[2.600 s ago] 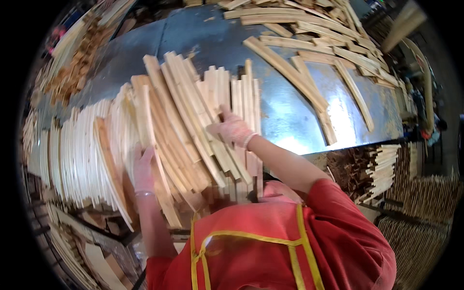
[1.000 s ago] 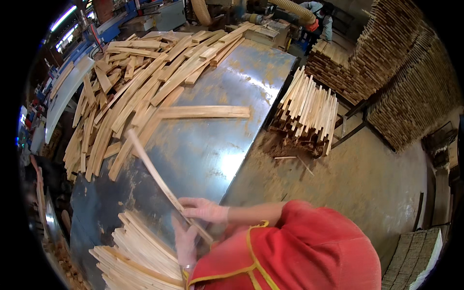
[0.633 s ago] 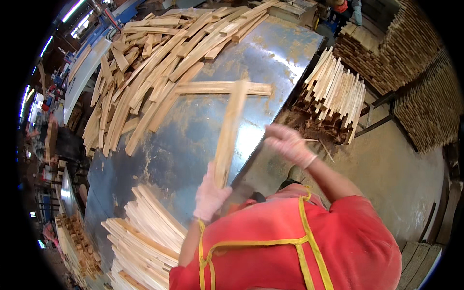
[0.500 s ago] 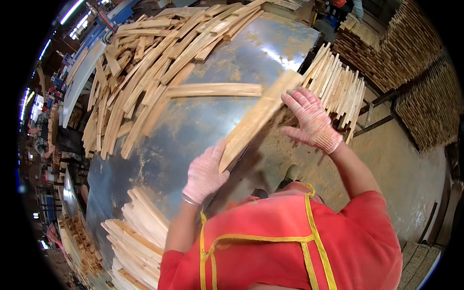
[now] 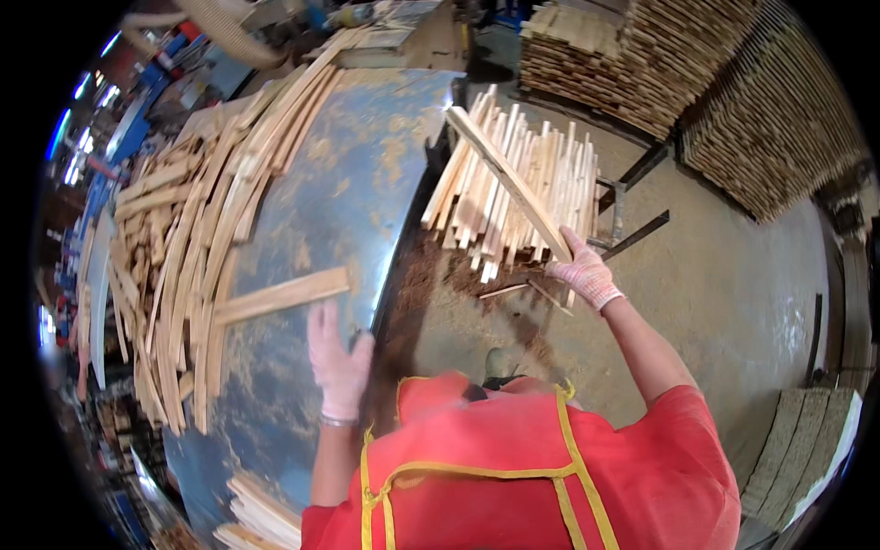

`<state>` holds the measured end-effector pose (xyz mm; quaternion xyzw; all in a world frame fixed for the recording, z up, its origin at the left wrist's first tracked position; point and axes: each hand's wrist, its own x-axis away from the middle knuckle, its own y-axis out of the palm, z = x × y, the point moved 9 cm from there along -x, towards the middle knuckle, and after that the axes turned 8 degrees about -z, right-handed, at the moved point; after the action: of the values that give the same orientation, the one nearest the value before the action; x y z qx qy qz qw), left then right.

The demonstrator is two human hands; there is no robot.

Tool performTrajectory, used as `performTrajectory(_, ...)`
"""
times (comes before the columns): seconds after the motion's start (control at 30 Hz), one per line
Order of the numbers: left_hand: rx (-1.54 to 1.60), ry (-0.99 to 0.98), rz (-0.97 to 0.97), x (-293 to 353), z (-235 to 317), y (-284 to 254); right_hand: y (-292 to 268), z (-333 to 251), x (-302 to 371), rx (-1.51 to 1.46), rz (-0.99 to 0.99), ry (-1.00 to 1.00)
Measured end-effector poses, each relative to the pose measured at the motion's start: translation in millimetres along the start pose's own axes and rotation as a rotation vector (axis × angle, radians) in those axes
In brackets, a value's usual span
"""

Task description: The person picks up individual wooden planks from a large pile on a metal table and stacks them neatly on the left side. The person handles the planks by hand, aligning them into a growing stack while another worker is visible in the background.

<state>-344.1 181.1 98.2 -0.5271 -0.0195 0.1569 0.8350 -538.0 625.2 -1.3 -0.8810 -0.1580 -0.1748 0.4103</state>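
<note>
My right hand point(image 5: 584, 271), in a pinkish knit glove, grips the near end of a long wooden strip point(image 5: 509, 179). The strip slants up and to the left, above a pile of pale wooden strips point(image 5: 522, 174) beside the table. My left hand point(image 5: 337, 362), gloved alike, holds nothing; its fingers are stretched out and slightly blurred over the edge of the metal table point(image 5: 321, 202). Just beyond its fingertips, a short board point(image 5: 284, 295) lies on the tabletop. One end of that board touches a large heap of wooden strips point(image 5: 197, 238) on the left.
Tall stacks of wooden strips point(image 5: 770, 110) stand at the far right. Black metal bars point(image 5: 637, 236) jut out by the strip pile. More pale strips point(image 5: 261, 518) lie at the table's near end. Sawdust and offcuts point(image 5: 527, 316) litter the floor.
The wooden strip has swung from above the table to over the pile on the right. My left hand has let go of it, and my right hand has closed on its end. The view has turned right.
</note>
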Motion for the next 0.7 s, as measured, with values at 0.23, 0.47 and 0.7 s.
performTrajectory(0.23, 0.252, 0.024, -0.509, 17.4, 1.8, 164.2, 33.0, 91.6, -115.1, -0.066, 0.034, 0.050)
performTrajectory(0.47, 0.166, 0.076, -0.855, -51.5, 50.0, 218.7, 21.7, 104.0, -252.8, -0.432, 0.139, 0.354)
performTrajectory(0.7, 0.105, 0.047, -1.069, -98.8, 13.9, 255.6, 68.6, 52.3, -347.6, -0.547, -0.031, 0.291)
